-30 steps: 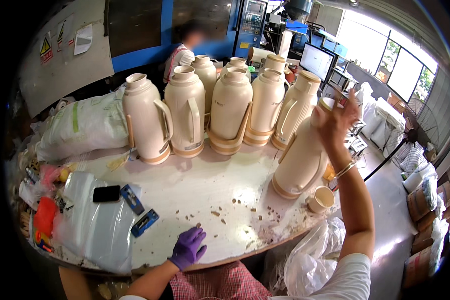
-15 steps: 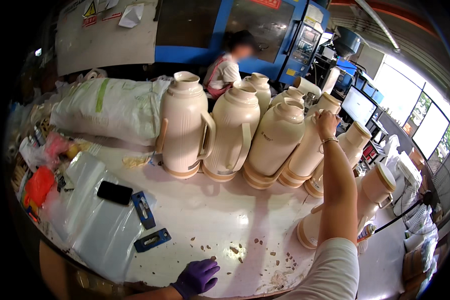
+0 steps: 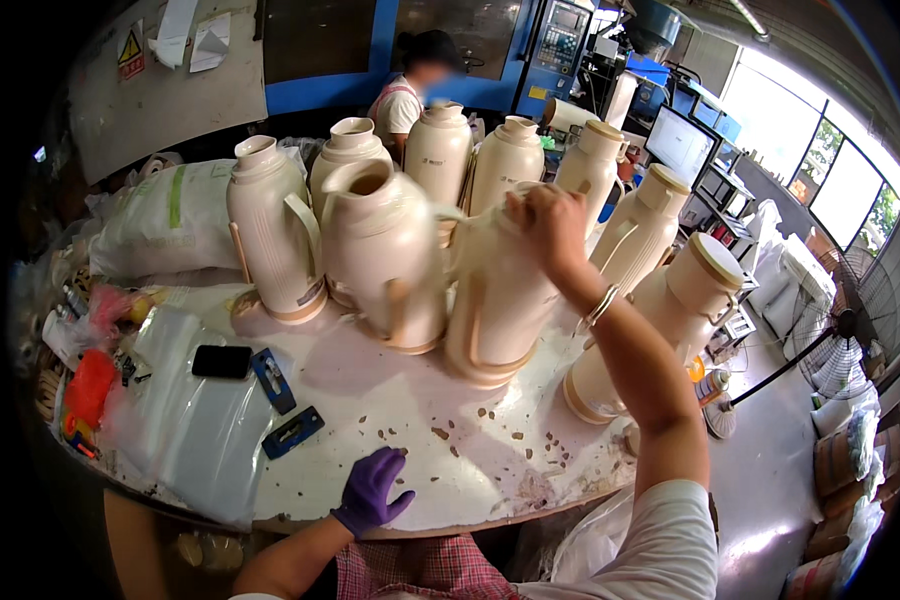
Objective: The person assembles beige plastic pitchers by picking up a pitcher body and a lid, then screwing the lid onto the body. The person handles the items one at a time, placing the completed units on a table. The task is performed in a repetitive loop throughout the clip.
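My right hand (image 3: 555,228), bare with a bracelet at the wrist, grips the top of a cream thermos jug (image 3: 498,315) in the middle of the table. That jug is blurred by motion, and the fingers partly hide its mouth. Beside it on the left is another cream jug (image 3: 385,265), also smeared, with an uncapped spout. My left hand (image 3: 373,490), in a purple glove, is at the table's near edge with its thumb apart from the fingers and nothing in it. Small brown flakes (image 3: 440,433) lie scattered beyond it.
More jugs stand behind, and a capped jug (image 3: 670,310) stands by my right forearm. At left lie a black phone (image 3: 222,362), two blue tools (image 3: 292,432), plastic bags (image 3: 195,440) and a white sack (image 3: 165,225). Another person (image 3: 400,105) is beyond the table; a fan (image 3: 840,325) stands right.
My right hand has come nearer from the back row and now grips a jug in the middle. The jugs stand in a different arrangement. The view has shifted; my left hand stays near the edge.
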Motion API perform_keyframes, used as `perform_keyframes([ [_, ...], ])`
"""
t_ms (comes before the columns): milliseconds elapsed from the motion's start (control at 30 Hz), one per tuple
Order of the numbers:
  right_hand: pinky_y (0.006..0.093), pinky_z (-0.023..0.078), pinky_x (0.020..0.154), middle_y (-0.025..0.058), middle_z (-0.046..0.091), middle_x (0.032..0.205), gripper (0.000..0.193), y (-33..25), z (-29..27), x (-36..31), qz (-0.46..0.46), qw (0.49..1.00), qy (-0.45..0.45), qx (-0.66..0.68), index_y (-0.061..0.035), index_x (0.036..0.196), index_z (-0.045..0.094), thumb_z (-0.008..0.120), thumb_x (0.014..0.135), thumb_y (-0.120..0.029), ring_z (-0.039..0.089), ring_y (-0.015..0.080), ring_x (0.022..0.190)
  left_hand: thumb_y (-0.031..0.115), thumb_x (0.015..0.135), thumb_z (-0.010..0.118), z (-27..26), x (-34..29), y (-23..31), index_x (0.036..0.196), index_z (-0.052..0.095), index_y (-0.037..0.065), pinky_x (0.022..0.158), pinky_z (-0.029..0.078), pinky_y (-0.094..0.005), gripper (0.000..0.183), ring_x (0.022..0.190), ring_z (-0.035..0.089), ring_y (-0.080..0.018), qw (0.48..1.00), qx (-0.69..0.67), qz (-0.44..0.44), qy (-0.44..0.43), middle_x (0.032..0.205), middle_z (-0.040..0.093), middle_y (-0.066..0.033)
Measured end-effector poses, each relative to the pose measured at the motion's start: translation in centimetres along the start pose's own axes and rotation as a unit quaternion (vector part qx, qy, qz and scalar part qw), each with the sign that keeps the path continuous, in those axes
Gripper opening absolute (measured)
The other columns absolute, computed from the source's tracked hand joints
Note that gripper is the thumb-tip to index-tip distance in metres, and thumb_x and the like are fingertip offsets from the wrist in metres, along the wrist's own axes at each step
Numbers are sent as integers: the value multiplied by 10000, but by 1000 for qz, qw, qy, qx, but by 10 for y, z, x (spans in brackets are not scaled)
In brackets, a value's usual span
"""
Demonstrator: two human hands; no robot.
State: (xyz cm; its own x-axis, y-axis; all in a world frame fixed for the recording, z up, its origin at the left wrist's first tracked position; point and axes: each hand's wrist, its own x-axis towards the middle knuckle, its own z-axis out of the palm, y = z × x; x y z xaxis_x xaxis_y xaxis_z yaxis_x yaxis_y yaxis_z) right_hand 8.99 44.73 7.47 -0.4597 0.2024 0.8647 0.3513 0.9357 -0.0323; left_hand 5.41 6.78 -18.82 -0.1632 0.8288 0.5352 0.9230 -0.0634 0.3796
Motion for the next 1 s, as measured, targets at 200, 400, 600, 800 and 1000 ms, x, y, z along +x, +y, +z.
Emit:
perform_keyframes([
  [200, 408, 409, 778, 110, 612, 746, 217, -131, -68, -24, -52, 996, -64, -32, -61, 735, 627, 592, 852, -240, 603, 267, 719, 513, 702, 726, 14, -34, -17, 1437, 218, 31, 1011, 286, -581, 1015, 1289, 293, -483, 981, 97, -45, 161, 1437, 232, -309],
  [400, 412, 398, 793, 112, 586, 738, 219, -160, -141, -59, -68, 974, -64, 206, -39, 696, 612, 650, 804, -225, 585, 258, 753, 433, 871, 525, -65, -3, -21, 1484, 8, 22, 1139, 146, -442, 902, 1421, 120, -318, 866, -132, -211, 433, 1550, 21, -180],
  [600, 412, 354, 922, 116, 559, 1109, 210, -163, -168, -88, -86, 947, -48, 304, -85, 862, 675, 679, 824, -292, 491, 286, 1097, 285, 871, 641, -153, 27, -80, 1436, 273, 65, 1020, 359, -374, 708, 1229, 416, -249, 784, -188, -327, 493, 1405, 368, -139],
  [800, 471, 383, 1000, 255, 418, 1326, 385, -162, -138, -116, -50, 926, 54, 369, -106, 1105, 624, 653, 843, -388, 404, 436, 1235, 346, 852, 657, -148, -33, -147, 1468, 185, 23, 1092, 267, -415, 841, 1333, 317, -225, 818, -157, -389, 394, 1463, 302, -143],
  [1000, 409, 405, 985, 229, 517, 1241, 521, -131, -226, -194, 87, 941, -3, 328, -48, 1207, 548, 603, 872, -443, 499, 386, 1163, 343, 860, 654, -111, 69, 59, 1474, 150, 34, 1104, 251, -441, 852, 1382, 268, -277, 948, -299, -11, 107, 1496, 263, -106],
])
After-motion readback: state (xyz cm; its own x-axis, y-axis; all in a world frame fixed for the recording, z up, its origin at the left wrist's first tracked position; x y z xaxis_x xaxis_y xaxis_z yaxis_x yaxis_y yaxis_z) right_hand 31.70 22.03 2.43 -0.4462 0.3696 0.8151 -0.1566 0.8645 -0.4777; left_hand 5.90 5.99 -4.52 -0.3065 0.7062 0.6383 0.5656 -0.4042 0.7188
